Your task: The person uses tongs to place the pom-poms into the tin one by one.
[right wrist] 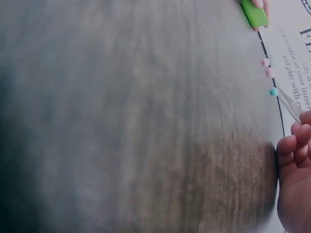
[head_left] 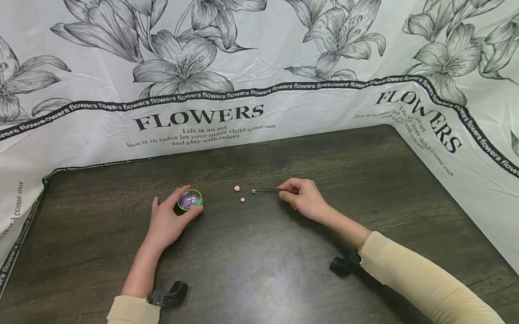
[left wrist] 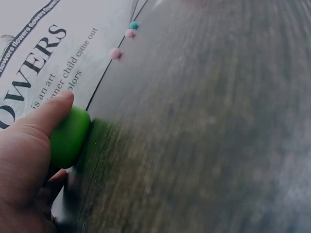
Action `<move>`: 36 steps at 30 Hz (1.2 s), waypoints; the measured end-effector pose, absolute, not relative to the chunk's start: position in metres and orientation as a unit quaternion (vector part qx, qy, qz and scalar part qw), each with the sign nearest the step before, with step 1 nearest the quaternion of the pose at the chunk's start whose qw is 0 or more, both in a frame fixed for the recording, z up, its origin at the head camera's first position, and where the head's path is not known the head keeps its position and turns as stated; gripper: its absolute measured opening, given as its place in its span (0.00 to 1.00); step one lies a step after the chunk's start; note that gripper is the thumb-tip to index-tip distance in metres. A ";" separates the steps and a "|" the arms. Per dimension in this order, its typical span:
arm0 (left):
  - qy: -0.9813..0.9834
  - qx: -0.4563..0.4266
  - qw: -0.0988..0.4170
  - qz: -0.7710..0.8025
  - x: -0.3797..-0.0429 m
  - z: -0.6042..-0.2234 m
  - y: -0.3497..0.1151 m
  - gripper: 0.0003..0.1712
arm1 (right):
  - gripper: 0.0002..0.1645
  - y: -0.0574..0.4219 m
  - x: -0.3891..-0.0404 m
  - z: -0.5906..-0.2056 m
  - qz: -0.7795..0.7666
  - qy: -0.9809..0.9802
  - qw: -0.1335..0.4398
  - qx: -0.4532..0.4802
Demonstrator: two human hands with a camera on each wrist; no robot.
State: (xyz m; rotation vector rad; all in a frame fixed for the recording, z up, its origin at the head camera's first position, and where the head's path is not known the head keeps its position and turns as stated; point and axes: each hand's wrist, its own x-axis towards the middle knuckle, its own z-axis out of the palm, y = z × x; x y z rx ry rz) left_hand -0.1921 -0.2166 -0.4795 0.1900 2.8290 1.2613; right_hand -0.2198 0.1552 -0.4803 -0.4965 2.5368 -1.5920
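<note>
Head view, tweezers (head_left: 268, 190), bead (head_left: 253, 191), "FLOWERS" sheet (head_left: 199, 118)

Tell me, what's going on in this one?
A person is working with small beads at a dark tabletop. The left hand holds a small green cup, with some pieces visible inside. The right hand pinches thin tweezers, their tip at a teal bead; whether they have it clamped is too small to tell. A larger pink bead and a smaller pink bead lie between the cup and the tweezers.
</note>
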 end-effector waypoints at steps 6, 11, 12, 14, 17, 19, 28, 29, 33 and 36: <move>0.912 0.062 0.017 0.406 -0.193 -0.482 -0.216 0.46 | 0.11 0.157 -0.222 -0.481 -0.520 0.836 0.055 -0.167; 0.912 0.060 0.015 0.406 -0.193 -0.482 -0.215 0.45 | 0.12 0.157 -0.223 -0.482 -0.519 0.836 0.062 -0.166; 0.912 0.059 0.015 0.406 -0.193 -0.482 -0.215 0.45 | 0.12 0.156 -0.223 -0.482 -0.520 0.836 0.063 -0.166; 0.912 0.058 0.015 0.406 -0.192 -0.482 -0.216 0.45 | 0.11 0.156 -0.223 -0.482 -0.519 0.836 0.063 -0.166; 0.913 0.060 0.014 0.403 -0.193 -0.482 -0.216 0.45 | 0.11 0.156 -0.223 -0.483 -0.519 0.837 0.060 -0.166; 0.913 0.061 0.013 0.402 -0.193 -0.483 -0.216 0.45 | 0.11 0.156 -0.223 -0.483 -0.518 0.837 0.060 -0.167; 0.913 0.063 0.013 0.403 -0.195 -0.484 -0.217 0.45 | 0.09 0.157 -0.221 -0.482 -0.517 0.836 0.052 -0.175; 0.913 0.062 0.014 0.403 -0.195 -0.485 -0.217 0.45 | 0.09 0.157 -0.221 -0.482 -0.517 0.836 0.051 -0.175; 0.914 0.062 0.017 0.402 -0.195 -0.485 -0.218 0.45 | 0.09 0.157 -0.221 -0.481 -0.516 0.838 0.048 -0.172; 0.914 0.062 0.017 0.401 -0.195 -0.485 -0.218 0.46 | 0.09 0.157 -0.222 -0.481 -0.518 0.837 0.050 -0.169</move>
